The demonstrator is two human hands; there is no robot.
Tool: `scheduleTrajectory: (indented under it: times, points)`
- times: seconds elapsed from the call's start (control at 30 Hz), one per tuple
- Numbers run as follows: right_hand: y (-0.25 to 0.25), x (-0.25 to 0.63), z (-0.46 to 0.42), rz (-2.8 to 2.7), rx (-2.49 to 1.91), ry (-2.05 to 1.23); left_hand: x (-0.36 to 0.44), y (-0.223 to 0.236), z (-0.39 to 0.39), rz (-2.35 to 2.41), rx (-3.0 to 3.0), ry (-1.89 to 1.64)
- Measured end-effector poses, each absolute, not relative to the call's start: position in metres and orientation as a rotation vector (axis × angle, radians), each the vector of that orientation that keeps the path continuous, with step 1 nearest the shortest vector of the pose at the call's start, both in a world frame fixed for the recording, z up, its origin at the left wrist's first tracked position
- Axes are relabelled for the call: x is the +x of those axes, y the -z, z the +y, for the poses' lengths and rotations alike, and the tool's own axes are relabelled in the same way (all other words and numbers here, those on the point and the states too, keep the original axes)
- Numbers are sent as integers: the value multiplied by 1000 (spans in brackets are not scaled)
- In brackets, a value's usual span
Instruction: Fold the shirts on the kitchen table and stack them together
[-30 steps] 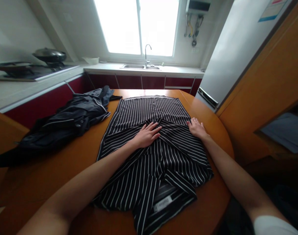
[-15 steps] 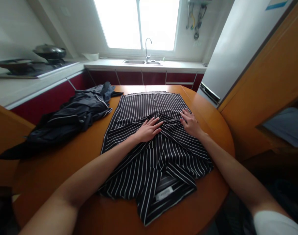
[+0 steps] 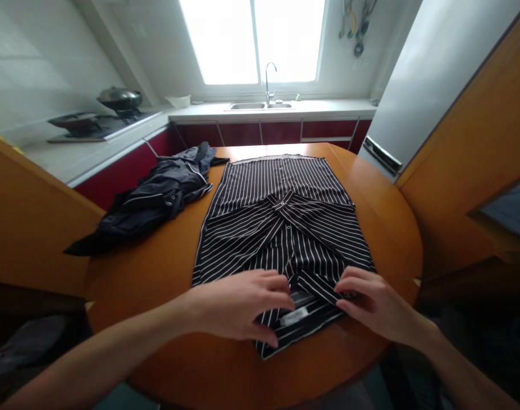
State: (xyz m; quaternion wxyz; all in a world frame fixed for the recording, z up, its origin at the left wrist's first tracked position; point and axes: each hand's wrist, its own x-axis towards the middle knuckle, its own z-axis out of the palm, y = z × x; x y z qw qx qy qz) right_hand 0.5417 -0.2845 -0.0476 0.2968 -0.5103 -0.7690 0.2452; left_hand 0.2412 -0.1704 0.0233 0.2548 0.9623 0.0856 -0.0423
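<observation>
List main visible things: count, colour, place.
table: 1, orange, centre
striped shirt: 1, black/white, on table
clothes pile: 1, dark, table's left
counter: 1, white, back and left
hob: 1, black, counter's left
pans: 2, dark, on hob
bowl: 1, white, counter corner
window: 1, white, at back
sink: 1, silver, below window
faucet: 1, silver, at sink
cabinets: several, red, below counter
fridge: 1, silver, right
left grip: 1, at collar, left
right grip: 1, at collar, right
</observation>
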Motion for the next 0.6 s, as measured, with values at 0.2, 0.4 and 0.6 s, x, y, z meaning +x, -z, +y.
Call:
scheduleTrajectory:
  times: [0.2,0.4,0.6]
  points:
    - [85,539,-325,-2152,-1389,-444,214,22,-223,357,2772,9]
    - [90,533,-318,-2186,-1292,-97,200,45,-241,464,2902,-335]
    - [77,521,-332,-2204,-1163,65,180,62,-246,504,2846,-611]
